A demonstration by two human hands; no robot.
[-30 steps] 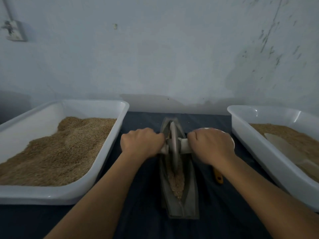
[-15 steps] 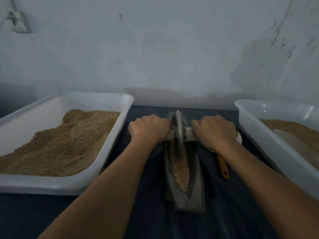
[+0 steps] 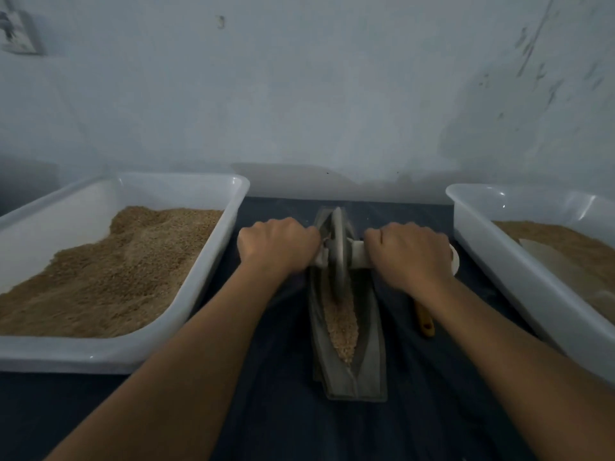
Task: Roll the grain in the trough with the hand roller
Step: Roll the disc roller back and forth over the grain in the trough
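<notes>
A narrow grey boat-shaped trough (image 3: pixel 369 354) lies lengthwise on the dark cloth in front of me, with brown grain (image 3: pixel 341 327) along its groove. The hand roller's grey wheel (image 3: pixel 337 254) stands upright in the far half of the trough. My left hand (image 3: pixel 278 249) grips the white axle handle on the wheel's left side. My right hand (image 3: pixel 407 256) grips the handle on the right side. Both fists hide most of the handle; only short white stubs show beside the wheel.
A white tub (image 3: pixel 213 271) of coarse brown grain sits at the left. Another white tub (image 3: pixel 492 257) at the right holds finer brown material and a pale scoop (image 3: pixel 562 264). A yellow-handled tool (image 3: pixel 424 319) lies under my right forearm. A wall stands close behind.
Both hands pushed the roller away from me, from the trough's middle toward its far end, uncovering more grain in the near half. The view also tilted slightly.
</notes>
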